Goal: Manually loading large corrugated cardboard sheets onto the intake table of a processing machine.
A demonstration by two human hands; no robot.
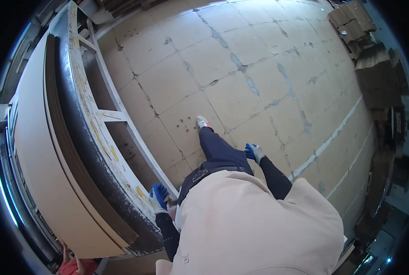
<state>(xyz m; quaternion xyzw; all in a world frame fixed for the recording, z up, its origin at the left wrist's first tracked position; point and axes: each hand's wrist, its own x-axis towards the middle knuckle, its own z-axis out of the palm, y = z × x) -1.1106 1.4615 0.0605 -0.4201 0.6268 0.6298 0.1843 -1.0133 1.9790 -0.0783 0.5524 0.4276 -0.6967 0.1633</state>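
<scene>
My left hand [159,199], in a white work glove with blue finger coating, hangs beside the near end of a long work table [104,145]. Its fingers are loosely bent and show nothing between them; whether it touches the table's edge I cannot tell. On the other side of my body, my right hand [255,152] wears a matching glove and hangs by my thigh with fingers half curled. I see nothing in it. A stack of brown cardboard sheets [83,158] lies on the table, left of my left hand.
A white metal frame [115,96] runs along the table's side. Another person's red sleeve [83,266] and hands show by the stack at lower left. Piled cardboard [376,68] stands at the far right. The tiled floor [241,78] has worn, patched joints.
</scene>
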